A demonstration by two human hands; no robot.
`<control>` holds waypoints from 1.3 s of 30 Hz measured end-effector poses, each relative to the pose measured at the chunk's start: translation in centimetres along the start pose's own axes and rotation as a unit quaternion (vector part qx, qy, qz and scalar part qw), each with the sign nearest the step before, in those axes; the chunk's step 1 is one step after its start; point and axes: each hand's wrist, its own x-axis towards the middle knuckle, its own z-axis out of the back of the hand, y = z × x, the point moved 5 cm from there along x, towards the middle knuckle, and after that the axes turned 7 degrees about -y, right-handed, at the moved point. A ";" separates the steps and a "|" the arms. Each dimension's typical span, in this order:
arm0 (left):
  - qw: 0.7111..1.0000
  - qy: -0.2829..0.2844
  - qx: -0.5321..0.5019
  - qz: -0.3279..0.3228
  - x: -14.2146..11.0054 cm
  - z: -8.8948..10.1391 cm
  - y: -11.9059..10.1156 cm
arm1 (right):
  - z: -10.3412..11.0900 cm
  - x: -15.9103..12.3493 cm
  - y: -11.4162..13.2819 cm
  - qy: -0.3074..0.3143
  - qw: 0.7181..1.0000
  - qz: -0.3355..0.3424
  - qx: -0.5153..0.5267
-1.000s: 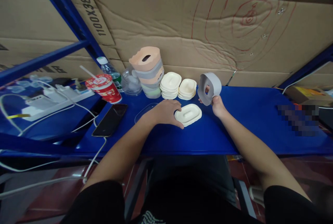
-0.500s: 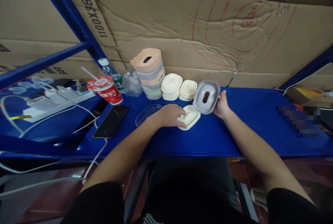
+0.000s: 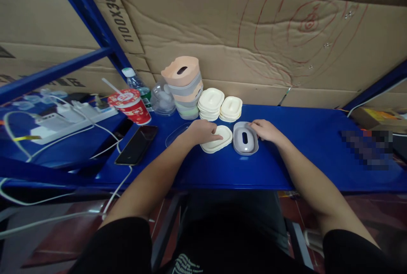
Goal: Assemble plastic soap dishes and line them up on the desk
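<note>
My left hand (image 3: 203, 132) is closed on the left edge of a cream lid (image 3: 223, 135) lying on the blue tabletop, its thumb across the top. A second cream edge shows under that lid. Just to the right, a grey plastic container (image 3: 245, 148) rests on the tabletop, with a dark oval slot in its middle. My right hand (image 3: 266, 130) pinches its upper right rim. Behind them stand two stacks of cream lids, a taller one (image 3: 211, 99) and a lower one (image 3: 231, 106). A clear lid (image 3: 173, 135) lies partly hidden behind my left forearm.
Peach and grey containers (image 3: 184, 72) are stacked at the back, beside clear plastic tubs (image 3: 163, 98). A red cup (image 3: 132, 107), a bottle (image 3: 136, 83), a phone (image 3: 136, 144) and a power strip (image 3: 74, 123) are at left. Cardboard (image 3: 216, 32) walls off the back.
My right hand has lowered the grey container from a tilted, raised position onto the tabletop. My left hand and the cream lid have shifted left, opening a gap between lid and container.
</note>
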 end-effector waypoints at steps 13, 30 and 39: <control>1.000 -0.014 0.012 -0.023 -0.3 1.0 0.0 | -2.9 -0.8 1.3 0.107 0.977 0.038 0.180; 0.986 0.047 -0.082 0.138 -2.1 2.9 7.6 | -3.0 -0.8 1.4 0.086 0.978 0.154 0.108; 0.973 0.122 -0.080 0.178 -2.2 2.6 6.9 | -3.1 -0.6 1.1 0.079 0.977 0.173 0.094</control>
